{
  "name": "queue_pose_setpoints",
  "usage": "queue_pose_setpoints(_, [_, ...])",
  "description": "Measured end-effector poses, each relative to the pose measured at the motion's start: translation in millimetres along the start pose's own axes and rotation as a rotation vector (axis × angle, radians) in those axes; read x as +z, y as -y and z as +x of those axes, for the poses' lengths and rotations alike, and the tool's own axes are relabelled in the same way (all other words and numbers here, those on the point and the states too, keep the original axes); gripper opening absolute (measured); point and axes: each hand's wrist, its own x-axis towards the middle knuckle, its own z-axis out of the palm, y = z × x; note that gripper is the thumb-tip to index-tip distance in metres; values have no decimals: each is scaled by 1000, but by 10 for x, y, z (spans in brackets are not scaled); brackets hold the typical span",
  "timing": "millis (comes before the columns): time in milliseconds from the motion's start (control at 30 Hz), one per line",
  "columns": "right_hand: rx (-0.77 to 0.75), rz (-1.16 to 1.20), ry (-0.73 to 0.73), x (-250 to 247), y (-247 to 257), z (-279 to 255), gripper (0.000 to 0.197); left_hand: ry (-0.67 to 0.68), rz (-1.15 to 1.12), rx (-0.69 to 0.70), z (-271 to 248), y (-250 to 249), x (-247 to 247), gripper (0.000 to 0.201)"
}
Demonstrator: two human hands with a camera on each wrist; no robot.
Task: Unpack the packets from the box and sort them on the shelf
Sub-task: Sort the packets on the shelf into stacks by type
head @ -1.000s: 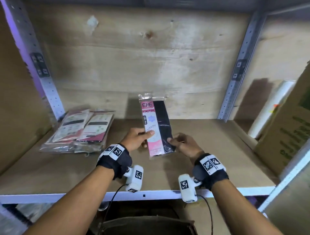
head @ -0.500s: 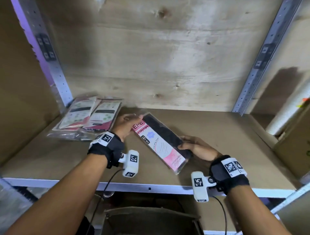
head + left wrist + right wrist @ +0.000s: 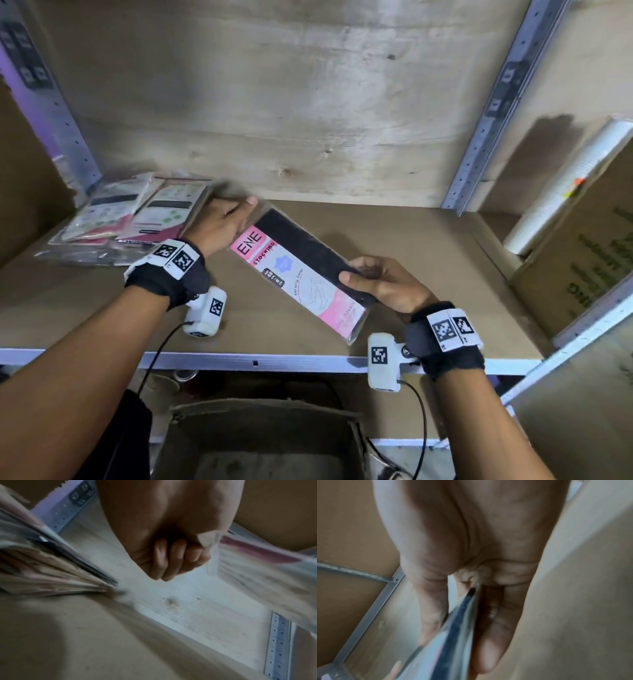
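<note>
Both hands grasp the stocking packet (image 3: 301,274) above the shelf (image 3: 411,246): left hand (image 3: 222,222) pinching its far end, right hand (image 3: 383,284) its near end, angling it toward the stack of packets (image 3: 130,219) just left of the left fingers (image 3: 173,559), likely to keep like packets together.

The packet (image 3: 301,274) has a pink card with "ENE" in big letters at its top end, and "STOCKING" just under that. Further down the same card are the small words "variety color". To the right of the packet, the brown box (image 3: 582,253) has green letters too cut off to read.
</note>
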Motion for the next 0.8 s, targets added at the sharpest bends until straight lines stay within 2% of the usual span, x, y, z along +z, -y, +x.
queue_pose_setpoints(67, [-12,13,-76,-80,-2,-49,16,-3,16,16,21,-54,65,61])
queue_pose_setpoints(167, [-23,22,-114,-180,8,-130,17,23,-7,36,49,-116,162,61])
queue_pose_setpoints(333, [-34,18,-146,-370,33,-238,24,166,-226,27,65,-282,332,46])
queue_pose_setpoints(467, [-52,49,-143,-424,74,-290,26,246,-479,-156,63,-380,378,38])
queue_pose_setpoints(533, [-38,40,-133,-397,75,-289,26,313,-577,-178,13,-354,364,39])
queue_pose_setpoints(633, [10,21,-105,-331,51,-277,24,379,-570,-183,-89,-207,334,49])
queue_pose_setpoints(733, [50,37,-75,-308,35,-282,21,299,-566,-283,-118,-120,302,60])
queue_pose_setpoints(800, [39,131,-102,-314,35,-285,18,206,-671,-355,-109,-100,268,62])
